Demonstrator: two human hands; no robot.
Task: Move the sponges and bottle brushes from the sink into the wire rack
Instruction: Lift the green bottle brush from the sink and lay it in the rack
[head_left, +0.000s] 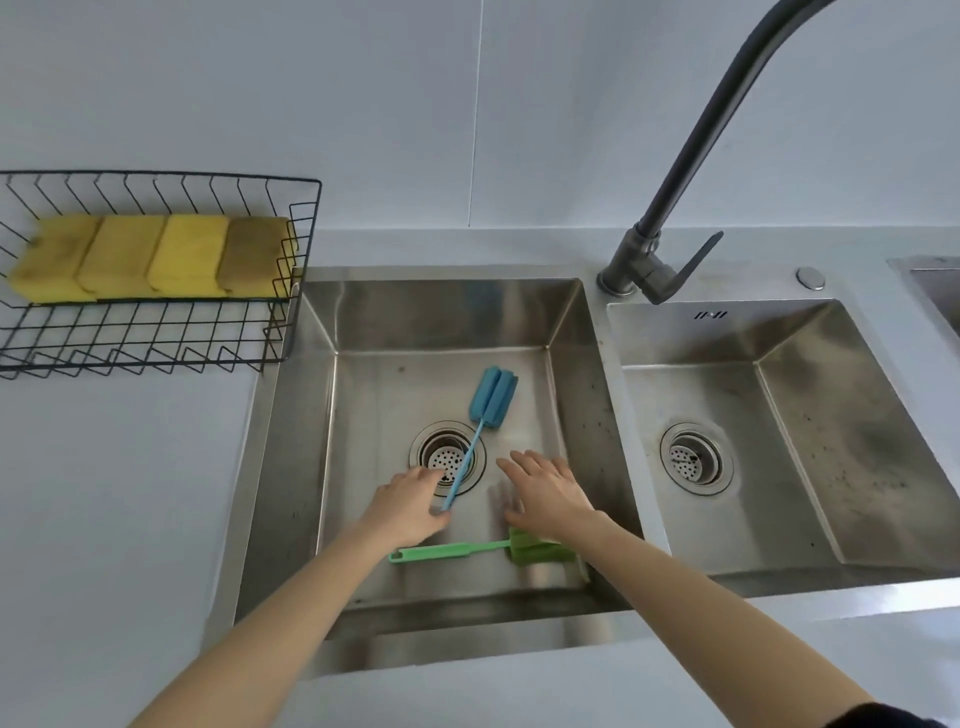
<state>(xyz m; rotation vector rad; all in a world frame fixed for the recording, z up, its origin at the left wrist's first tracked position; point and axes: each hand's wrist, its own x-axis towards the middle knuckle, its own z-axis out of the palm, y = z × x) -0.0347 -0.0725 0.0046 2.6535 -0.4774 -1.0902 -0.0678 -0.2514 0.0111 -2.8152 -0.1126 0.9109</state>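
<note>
A blue bottle brush (485, 410) lies across the drain in the left sink basin (363, 374), its foam head pointing to the back. My left hand (410, 506) is at the near end of its thin handle, fingers closing around it. A green bottle brush (457, 552) lies flat near the basin's front wall, its head partly under my right wrist. My right hand (545, 491) hovers open above the basin floor, holding nothing. Several yellow sponges (150, 265) stand in a row in the black wire rack (156, 343) on the counter at the left.
A dark tall faucet (691, 156) rises between the left basin and a second, smaller basin (810, 431) at the right. The drain strainer (447, 460) sits in the middle of the left basin. White counter (119, 493) lies below the rack.
</note>
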